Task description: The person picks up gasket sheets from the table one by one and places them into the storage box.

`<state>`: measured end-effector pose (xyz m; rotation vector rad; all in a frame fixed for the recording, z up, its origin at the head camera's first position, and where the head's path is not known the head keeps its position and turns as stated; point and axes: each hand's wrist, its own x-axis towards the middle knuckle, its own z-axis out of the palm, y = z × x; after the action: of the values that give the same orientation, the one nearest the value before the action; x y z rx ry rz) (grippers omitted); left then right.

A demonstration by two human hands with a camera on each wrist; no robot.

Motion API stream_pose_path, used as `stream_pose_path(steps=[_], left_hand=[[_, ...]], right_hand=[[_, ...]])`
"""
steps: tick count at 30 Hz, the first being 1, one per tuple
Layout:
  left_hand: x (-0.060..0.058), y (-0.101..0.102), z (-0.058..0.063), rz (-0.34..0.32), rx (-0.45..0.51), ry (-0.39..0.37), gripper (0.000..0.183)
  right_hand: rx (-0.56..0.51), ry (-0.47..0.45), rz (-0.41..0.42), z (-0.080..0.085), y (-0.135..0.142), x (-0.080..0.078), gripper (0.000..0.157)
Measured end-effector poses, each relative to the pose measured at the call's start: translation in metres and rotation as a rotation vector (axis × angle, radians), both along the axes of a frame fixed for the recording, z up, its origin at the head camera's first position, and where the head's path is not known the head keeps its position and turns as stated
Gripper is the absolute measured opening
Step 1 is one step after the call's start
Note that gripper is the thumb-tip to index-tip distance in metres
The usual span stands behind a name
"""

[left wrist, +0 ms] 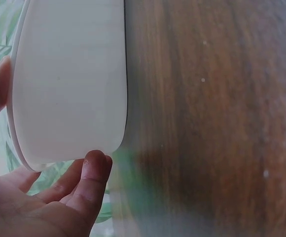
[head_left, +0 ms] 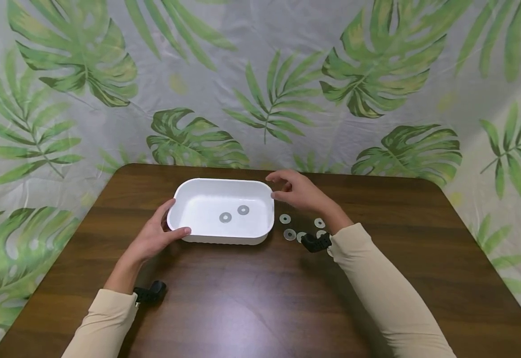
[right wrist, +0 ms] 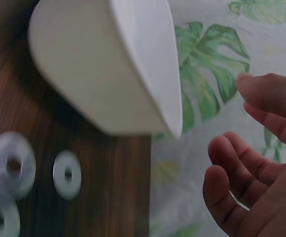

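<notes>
A white rectangular plastic tub (head_left: 207, 223) with rounded corners stands on the table, and two flat metal washers (head_left: 225, 217) lie inside it. My left hand (head_left: 155, 236) grips the tub's left end, thumb at the front rim and fingers round the side. The left wrist view has fingertips (left wrist: 97, 168) against the tub's outer wall (left wrist: 69, 89). Beside the right rim my right hand (head_left: 300, 190) hovers with loosely bent fingers and nothing between them. In the right wrist view a gap separates these fingers (right wrist: 268, 94) from the tub (right wrist: 84, 64).
Several loose washers (head_left: 290, 234) lie on the table to the right of the tub, some partly hidden by my right wrist and its black strap (head_left: 316, 242). A leaf-patterned cloth (head_left: 278, 99) hangs behind the brown wooden table (head_left: 224, 298).
</notes>
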<state>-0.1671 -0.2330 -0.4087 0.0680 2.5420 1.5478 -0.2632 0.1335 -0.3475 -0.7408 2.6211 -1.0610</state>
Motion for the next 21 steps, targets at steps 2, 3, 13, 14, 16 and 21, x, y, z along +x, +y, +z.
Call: stream_pose_path(steps=[2,3,13,14,16,21], left_hand=[[0.000,0.000,0.001,0.001,-0.003,-0.002,0.099],[0.000,0.001,0.001,0.001,-0.004,-0.004,0.098],[0.000,0.001,0.001,0.000,-0.003,-0.006,0.098],[0.000,0.001,0.001,0.000,-0.006,-0.006,0.098],[0.000,0.001,0.002,-0.002,-0.011,-0.008,0.098],[0.001,0.002,0.003,-0.010,-0.020,-0.011,0.098]], right_hand=[[0.019,0.013,-0.005,0.001,0.012,0.003,0.043],[0.027,0.020,-0.004,0.002,0.018,0.004,0.043],[0.088,0.104,0.028,0.000,0.064,0.028,0.035],[0.089,0.104,0.030,-0.001,0.067,0.030,0.034],[0.084,0.102,0.025,-0.002,0.073,0.034,0.032],[0.074,0.083,-0.001,-0.008,0.090,0.044,0.027]])
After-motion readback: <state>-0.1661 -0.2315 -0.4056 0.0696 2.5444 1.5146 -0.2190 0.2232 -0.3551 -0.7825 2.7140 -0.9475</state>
